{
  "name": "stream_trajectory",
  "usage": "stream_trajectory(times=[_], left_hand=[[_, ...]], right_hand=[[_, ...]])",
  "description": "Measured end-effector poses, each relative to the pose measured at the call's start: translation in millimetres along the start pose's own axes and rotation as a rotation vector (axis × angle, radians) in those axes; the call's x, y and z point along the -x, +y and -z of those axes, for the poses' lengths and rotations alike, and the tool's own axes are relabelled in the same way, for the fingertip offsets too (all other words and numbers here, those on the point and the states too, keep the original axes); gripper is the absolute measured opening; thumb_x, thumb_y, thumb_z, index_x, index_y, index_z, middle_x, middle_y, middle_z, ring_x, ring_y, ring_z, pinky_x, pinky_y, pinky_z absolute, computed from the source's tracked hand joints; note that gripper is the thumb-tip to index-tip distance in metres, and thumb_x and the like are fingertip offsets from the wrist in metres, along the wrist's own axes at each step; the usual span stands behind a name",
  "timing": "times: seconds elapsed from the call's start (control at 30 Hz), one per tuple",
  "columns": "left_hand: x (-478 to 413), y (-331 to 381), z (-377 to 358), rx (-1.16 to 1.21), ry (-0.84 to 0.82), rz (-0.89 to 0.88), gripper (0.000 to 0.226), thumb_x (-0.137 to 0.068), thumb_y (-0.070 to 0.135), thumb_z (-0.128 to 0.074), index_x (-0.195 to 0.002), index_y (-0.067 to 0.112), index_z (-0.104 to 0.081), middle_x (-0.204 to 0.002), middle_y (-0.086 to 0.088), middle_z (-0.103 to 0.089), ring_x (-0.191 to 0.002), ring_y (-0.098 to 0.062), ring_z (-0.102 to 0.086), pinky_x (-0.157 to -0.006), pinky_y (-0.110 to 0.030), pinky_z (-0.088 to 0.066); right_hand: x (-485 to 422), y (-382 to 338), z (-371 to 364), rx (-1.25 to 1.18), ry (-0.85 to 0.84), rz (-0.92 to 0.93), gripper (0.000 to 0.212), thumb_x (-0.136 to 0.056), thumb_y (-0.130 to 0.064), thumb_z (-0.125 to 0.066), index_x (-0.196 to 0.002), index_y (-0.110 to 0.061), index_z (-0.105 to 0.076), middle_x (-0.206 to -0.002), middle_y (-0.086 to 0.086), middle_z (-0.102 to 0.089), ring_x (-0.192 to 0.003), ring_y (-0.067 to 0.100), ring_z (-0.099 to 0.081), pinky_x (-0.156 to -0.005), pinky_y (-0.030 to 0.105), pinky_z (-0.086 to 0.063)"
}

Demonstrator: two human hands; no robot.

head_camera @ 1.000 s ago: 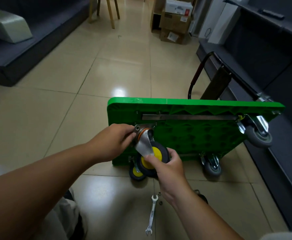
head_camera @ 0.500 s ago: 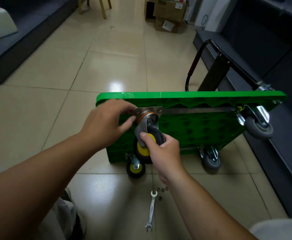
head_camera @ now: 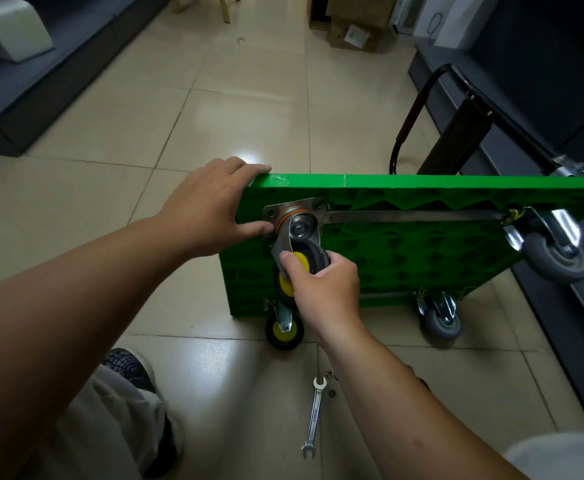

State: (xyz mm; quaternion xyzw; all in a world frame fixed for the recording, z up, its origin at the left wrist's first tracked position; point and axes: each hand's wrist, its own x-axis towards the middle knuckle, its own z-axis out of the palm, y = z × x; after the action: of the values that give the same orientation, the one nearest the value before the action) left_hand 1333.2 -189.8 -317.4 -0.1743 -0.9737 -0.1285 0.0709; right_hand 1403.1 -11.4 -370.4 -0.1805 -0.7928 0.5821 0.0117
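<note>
A green plastic trolley deck (head_camera: 422,251) stands on its side on the floor, underside toward me. My right hand (head_camera: 321,289) grips a black caster with a yellow hub (head_camera: 301,259), whose metal plate lies against the deck's upper left corner. My left hand (head_camera: 211,209) rests over that corner, fingers on the top edge and thumb touching the caster plate. Another yellow-hubbed caster (head_camera: 283,329) sits at the lower left corner. Grey casters are at the upper right (head_camera: 553,258) and lower right (head_camera: 441,322).
A spanner (head_camera: 313,415) and some small nuts (head_camera: 330,379) lie on the tiled floor below my right arm. The trolley's black handle (head_camera: 412,112) reaches back toward dark shelving on the right. My shoe (head_camera: 128,367) is at lower left. Cardboard boxes (head_camera: 356,19) stand at the back.
The caster has risen from the deck's middle left to its upper left corner. My left hand moved from the caster plate up onto the deck's top edge.
</note>
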Motion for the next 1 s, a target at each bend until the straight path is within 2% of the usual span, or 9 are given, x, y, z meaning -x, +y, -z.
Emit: stream_trajectory(times=[0.23, 0.43, 0.63, 0.73, 0.87, 1.0], left_hand=[[-6, -2, -12, 0.056, 0.079, 0.007, 0.076, -0.080, 0.051, -0.079, -0.144, 0.025, -0.048, -0.127, -0.003, -0.057, -0.115, -0.027, -0.051, -0.093, -0.042, -0.042], [-12, -4, -17, 0.111, 0.072, 0.012, 0.079, -0.077, 0.059, -0.078, -0.142, 0.026, -0.048, -0.127, -0.001, -0.057, -0.116, -0.025, -0.051, -0.095, -0.041, -0.040], [-11, -1, -19, 0.103, 0.081, 0.016, 0.075, -0.081, 0.051, -0.077, -0.145, 0.027, -0.046, -0.128, 0.000, -0.056, -0.116, -0.025, -0.049, -0.097, -0.042, -0.039], [-11, -1, -20, 0.096, 0.088, 0.017, 0.073, -0.082, 0.046, -0.077, -0.145, 0.026, -0.046, -0.127, -0.001, -0.057, -0.115, -0.025, -0.050, -0.097, -0.042, -0.039], [-12, -1, -22, 0.088, 0.134, 0.017, 0.067, -0.083, 0.046, -0.076, -0.142, 0.024, -0.051, -0.124, -0.002, -0.059, -0.112, -0.026, -0.052, -0.093, -0.042, -0.041], [-14, 0, -24, 0.090, 0.142, 0.027, 0.071, -0.080, 0.051, -0.077, -0.140, 0.025, -0.052, -0.123, -0.002, -0.060, -0.111, -0.027, -0.052, -0.093, -0.042, -0.042]], right_hand=[[4, 5, -8, -0.021, 0.067, 0.025, 0.022, -0.081, -0.037, -0.080, -0.076, -0.020, -0.067, -0.067, -0.006, -0.068, -0.057, 0.004, -0.061, -0.053, 0.018, -0.045], [15, 6, -11, -0.075, 0.124, 0.079, 0.018, -0.085, -0.034, -0.079, -0.084, -0.019, -0.069, -0.072, -0.008, -0.070, -0.064, 0.000, -0.064, -0.055, 0.009, -0.042], [6, 9, -12, -0.103, 0.130, 0.034, 0.024, -0.084, -0.038, -0.079, -0.078, -0.017, -0.068, -0.066, -0.006, -0.068, -0.058, 0.004, -0.062, -0.054, 0.016, -0.043], [2, 8, -15, -0.169, 0.123, 0.002, 0.028, -0.084, -0.036, -0.080, -0.074, -0.015, -0.065, -0.057, -0.011, -0.061, -0.050, 0.003, -0.055, -0.053, 0.019, -0.042], [-4, 7, -22, -0.271, 0.100, -0.066, 0.040, -0.084, -0.034, -0.080, -0.061, -0.020, -0.051, -0.043, -0.016, -0.045, -0.042, 0.005, -0.042, -0.053, 0.025, -0.039], [-8, 9, -24, -0.282, 0.082, -0.074, 0.036, -0.083, -0.036, -0.080, -0.064, -0.019, -0.055, -0.043, -0.016, -0.047, -0.042, 0.005, -0.044, -0.052, 0.025, -0.041]])
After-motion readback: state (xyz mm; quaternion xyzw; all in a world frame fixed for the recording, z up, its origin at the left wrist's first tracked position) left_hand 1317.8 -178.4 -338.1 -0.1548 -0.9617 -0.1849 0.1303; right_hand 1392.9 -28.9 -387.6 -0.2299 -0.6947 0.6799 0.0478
